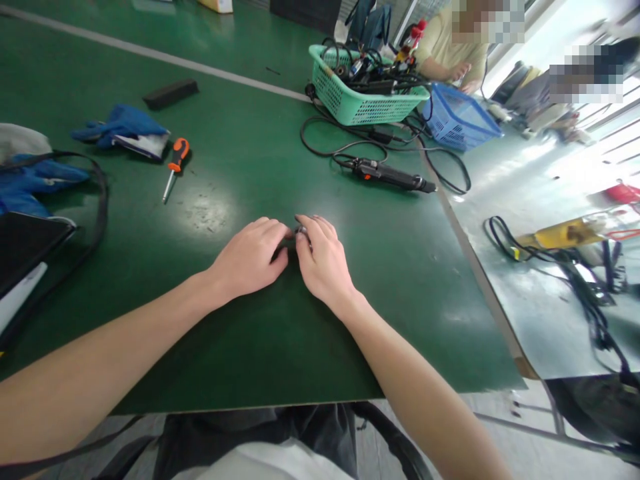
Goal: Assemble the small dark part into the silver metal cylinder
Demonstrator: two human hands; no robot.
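Observation:
My left hand [253,257] rests low over the green table [280,347], fingers curled and thumb tucked in. A small dark piece [283,244] shows between its thumb and fingers, mostly covered. Close beside it, my right hand [324,259] is closed, with a small shiny metallic bit [301,230] at the thumb and index finger. Whether the dark piece and the metallic bit are one object I cannot tell. An orange-handled screwdriver [177,163] lies beyond my left hand. Past my right hand lies a black electric screwdriver [393,176] on its cable.
A green basket [363,107] full of cables and tools stands at the back, beside a blue basket [460,120]. Blue gloves [127,127] and a dark block [171,94] lie at left. A yellow-handled tool [560,237] is at right. Other people sit beyond.

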